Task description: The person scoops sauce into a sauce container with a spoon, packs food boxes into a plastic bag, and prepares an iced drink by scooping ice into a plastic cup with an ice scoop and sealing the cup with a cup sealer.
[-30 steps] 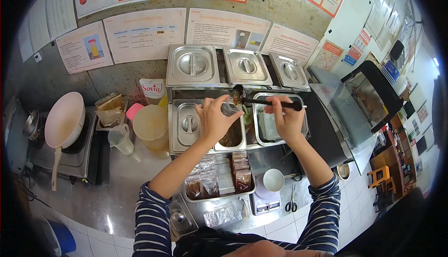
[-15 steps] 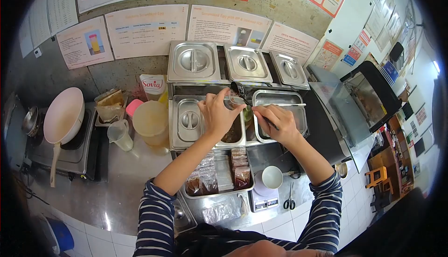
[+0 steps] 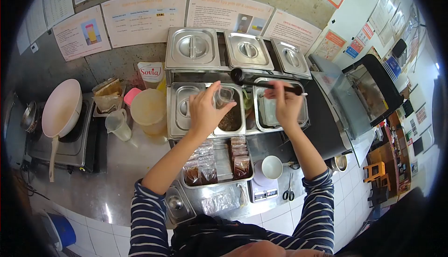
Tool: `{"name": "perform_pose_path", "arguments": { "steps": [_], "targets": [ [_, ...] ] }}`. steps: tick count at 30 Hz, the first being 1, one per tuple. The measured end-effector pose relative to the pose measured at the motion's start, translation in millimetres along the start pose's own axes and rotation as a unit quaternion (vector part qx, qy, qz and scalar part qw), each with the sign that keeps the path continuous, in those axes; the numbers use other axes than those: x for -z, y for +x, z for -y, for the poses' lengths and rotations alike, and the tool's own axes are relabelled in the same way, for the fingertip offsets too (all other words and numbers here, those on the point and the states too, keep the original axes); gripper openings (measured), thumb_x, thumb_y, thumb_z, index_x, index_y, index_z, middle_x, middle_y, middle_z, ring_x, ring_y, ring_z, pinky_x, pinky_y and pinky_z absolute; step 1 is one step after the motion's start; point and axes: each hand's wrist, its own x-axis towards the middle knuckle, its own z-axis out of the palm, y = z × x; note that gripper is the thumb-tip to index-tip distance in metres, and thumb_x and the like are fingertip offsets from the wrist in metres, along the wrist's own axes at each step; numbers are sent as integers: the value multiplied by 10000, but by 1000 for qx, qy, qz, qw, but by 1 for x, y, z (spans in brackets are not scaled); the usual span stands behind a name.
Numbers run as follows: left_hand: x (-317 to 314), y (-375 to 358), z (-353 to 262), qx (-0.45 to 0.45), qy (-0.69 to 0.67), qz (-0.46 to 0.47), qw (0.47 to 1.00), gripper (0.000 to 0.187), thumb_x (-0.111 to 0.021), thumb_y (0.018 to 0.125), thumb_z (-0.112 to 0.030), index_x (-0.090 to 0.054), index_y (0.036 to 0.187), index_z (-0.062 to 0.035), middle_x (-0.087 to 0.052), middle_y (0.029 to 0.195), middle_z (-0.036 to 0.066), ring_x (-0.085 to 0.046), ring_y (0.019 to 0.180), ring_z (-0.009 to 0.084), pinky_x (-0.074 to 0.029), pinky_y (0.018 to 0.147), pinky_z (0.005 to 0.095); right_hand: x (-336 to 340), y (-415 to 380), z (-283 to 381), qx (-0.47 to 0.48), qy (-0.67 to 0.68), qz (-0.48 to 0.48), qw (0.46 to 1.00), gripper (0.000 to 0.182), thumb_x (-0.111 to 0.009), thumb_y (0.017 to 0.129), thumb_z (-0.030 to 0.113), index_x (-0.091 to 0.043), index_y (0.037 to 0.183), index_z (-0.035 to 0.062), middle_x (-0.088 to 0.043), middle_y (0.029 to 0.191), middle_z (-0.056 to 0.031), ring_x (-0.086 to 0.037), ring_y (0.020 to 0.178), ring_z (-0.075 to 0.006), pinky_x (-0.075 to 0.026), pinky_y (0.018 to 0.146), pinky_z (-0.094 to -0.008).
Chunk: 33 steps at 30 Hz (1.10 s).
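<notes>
My left hand (image 3: 205, 112) grips a small clear cup (image 3: 223, 99) by its sides, above a steel pan with dark brown contents (image 3: 228, 121). In my right hand (image 3: 285, 103) is the handle of a black ladle (image 3: 263, 85). The ladle's dark head (image 3: 237, 76) points left, a little beyond and above the cup and apart from it. Beneath my right hand lies an open rectangular steel pan (image 3: 259, 123) with something pale inside; my hand hides part of it. Something green (image 3: 247, 99) shows between the two pans.
Lidded steel pans (image 3: 192, 49) line the back. Nearer stands a tray (image 3: 219, 184) of filled sachets (image 3: 240, 166), beside a scale (image 3: 264, 191) bearing a white bowl (image 3: 272, 167). Scissors (image 3: 289, 191) lie at the front edge. Leftward are a tub (image 3: 148, 110), a jug (image 3: 119, 125) and a frying pan (image 3: 62, 108).
My right hand has lifted and turned the ladle, so its head is now apart from the cup. My left hand, still around the cup, has shifted slightly left. The view has tilted down.
</notes>
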Motion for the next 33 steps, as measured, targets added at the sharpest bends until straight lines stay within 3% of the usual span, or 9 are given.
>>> {"name": "perform_pose_path", "arguments": {
  "steps": [3,5,11,16,19,21,25,30,33],
  "targets": [
    [10,-5,19,11,2,35,999,614,-778,596,-282,-536,1123,-81,-646,949,-3,-475,568,122,-385,675,272,-14,-22,-54,-52,-140,154,977,166,-569,840,191,-633,868,41,-644,710,-88,-632,594,-188,-489,551,-299],
    [16,-5,24,6,-1,38,999,624,-782,594,-265,-531,1134,-79,-645,977,4,-469,561,120,-400,668,264,-27,-34,-64,193,-237,220,926,138,-599,803,187,-633,811,53,-632,739,-86,-612,623,-249,-487,554,-334],
    [32,-10,23,-62,-41,51,996,640,-784,585,-279,-537,1140,-78,-648,963,6,-476,533,126,-401,636,275,-23,-30,-39,194,-185,347,899,147,-621,767,201,-631,794,57,-617,760,-103,-587,641,-294,-482,572,-359],
    [26,-13,27,57,-202,148,966,646,-786,593,-185,-514,1164,-54,-639,1002,48,-461,538,94,-431,570,239,-24,-27,-31,175,-226,307,908,222,-614,782,224,-614,716,12,-611,760,-117,-577,602,-310,-469,538,-379],
    [21,-13,31,33,-204,148,967,664,-784,596,-164,-497,1182,-47,-628,1028,56,-453,545,88,-426,548,219,-30,-36,-34,192,-233,335,892,314,-602,799,221,-577,592,-13,-588,673,-150,-560,542,-325,-451,495,-395],
    [21,-14,31,31,-194,151,969,671,-784,597,-165,-490,1188,-45,-619,1043,57,-454,548,90,-427,552,221,-33,-39,-36,135,-218,258,932,393,-592,811,211,-534,497,-18,-538,555,-175,-531,475,-337,-427,448,-400],
    [22,-16,31,29,-206,147,967,707,-780,603,-162,-461,1221,-39,-588,1068,53,-451,570,95,-421,556,220,-38,-40,-36,123,-285,203,929,382,-593,809,181,-539,485,-13,-497,472,-173,-520,445,-336,-416,424,-390],
    [22,-19,30,23,-205,155,966,739,-780,601,-153,-442,1247,-38,-570,1051,46,-436,591,95,-411,558,218,-52,-49,-36,6,-159,138,977,335,-595,803,122,-567,496,-10,-576,527,-150,-560,434,-279,-439,418,-351],
    [19,-21,34,33,-204,162,965,739,-781,599,-146,-444,1248,-39,-566,1048,41,-433,596,93,-410,562,217,-58,-52,-47,67,-166,104,978,297,-570,832,132,-604,588,-35,-602,551,-135,-588,442,-221,-457,426,-310]
  ]
}}
